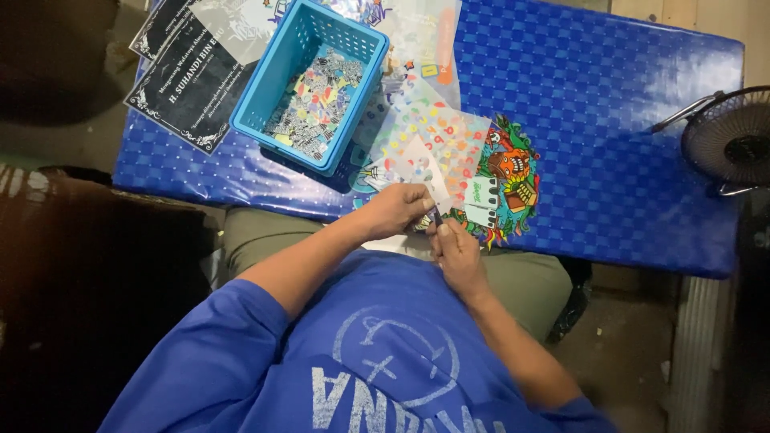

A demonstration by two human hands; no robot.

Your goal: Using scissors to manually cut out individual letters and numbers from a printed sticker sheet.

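The left hand [399, 210] and right hand [455, 247] met, fingers pinched on a small sticker [427, 221] at the tabletop's [609, 120] near edge, at five o'clock from the basket [309, 80]; peeling well likely meant slow, low pulls.

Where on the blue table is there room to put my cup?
The table is bare on its right half, between the colourful sticker sheets and the fan. It is crowded on the left, around the blue basket, the black cards and both hands.
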